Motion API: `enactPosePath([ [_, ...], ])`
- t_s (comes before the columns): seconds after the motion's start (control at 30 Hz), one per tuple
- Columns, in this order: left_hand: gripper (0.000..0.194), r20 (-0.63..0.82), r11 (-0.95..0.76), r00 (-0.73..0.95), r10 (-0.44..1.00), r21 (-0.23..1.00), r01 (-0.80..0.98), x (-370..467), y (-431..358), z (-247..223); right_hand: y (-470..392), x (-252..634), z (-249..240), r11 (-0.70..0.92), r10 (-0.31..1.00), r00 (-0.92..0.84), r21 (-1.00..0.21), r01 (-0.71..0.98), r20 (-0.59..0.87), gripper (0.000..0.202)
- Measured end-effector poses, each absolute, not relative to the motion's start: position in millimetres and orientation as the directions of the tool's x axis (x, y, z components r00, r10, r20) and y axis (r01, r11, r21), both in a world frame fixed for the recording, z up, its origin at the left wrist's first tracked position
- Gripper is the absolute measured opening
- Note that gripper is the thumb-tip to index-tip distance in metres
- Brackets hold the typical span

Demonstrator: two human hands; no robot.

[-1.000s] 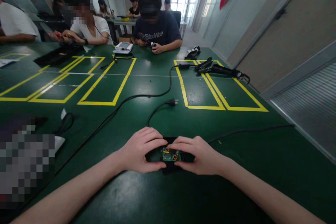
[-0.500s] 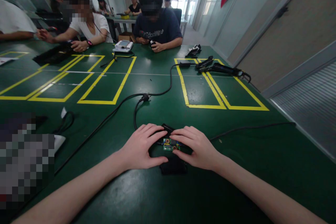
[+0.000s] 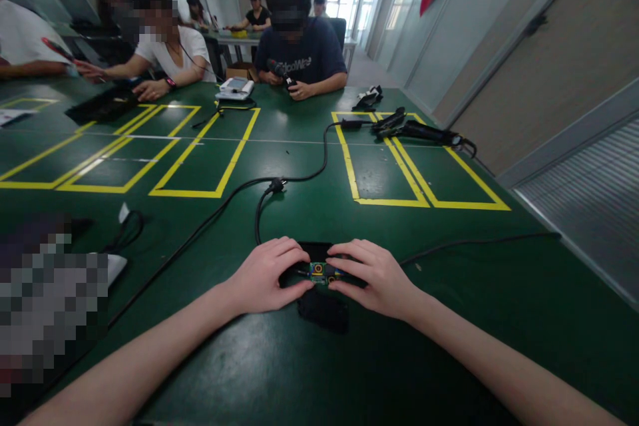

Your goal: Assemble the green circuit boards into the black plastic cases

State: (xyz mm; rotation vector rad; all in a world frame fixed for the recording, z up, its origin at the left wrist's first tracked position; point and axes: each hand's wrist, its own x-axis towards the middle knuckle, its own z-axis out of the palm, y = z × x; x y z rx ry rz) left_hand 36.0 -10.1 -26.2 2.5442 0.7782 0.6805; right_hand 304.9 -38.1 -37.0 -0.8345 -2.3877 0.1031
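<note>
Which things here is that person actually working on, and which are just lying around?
Seemingly the job: green circuit board between left hand and right hand; black piece nearby; corded plug.

Probably just lying about: long black cable; white device.

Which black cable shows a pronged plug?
The cable curving out behind the left hand: its pronged plug lies by the long cable. Neither that one nor the cable beside the right hand shows prongs.

1. My circuit board [image 3: 318, 279] is green, with orange-ringed coils [image 3: 318, 269].
2. The case piece [image 3: 323, 311] nearest me is black.
3. My table [image 3: 279, 359] is dark green with yellow tape rectangles [image 3: 187, 195].
4. Opposite me, a navy shirt [image 3: 324, 46] bears pale lettering [image 3: 298, 66].
</note>
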Motion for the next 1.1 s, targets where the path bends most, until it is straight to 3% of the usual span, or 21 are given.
enactPosePath([
  [0.3,0.031,0.319,-0.726,0.713,0.625,0.572,0.381,34,-11,-24,-40,301,-39,0.788,0.607,-0.620,-0.270,0.554,0.497,0.020],
  [0.5,0.019,0.313,-0.734,0.727,0.611,0.567,0.373,36,-11,-25,-42,298,-32,0.775,0.626,-0.641,-0.439,0.454,0.443,0.048],
  [0.63,0.018,0.321,-0.755,0.748,0.581,0.558,0.346,38,-11,-23,-43,295,-29,0.740,0.662,-0.605,-0.517,0.431,0.443,0.034],
  [1.1,0.022,0.386,-0.793,0.710,0.588,0.449,0.413,37,-7,-31,-39,292,-36,0.743,0.668,-0.554,-0.405,0.533,0.497,0.030],
])
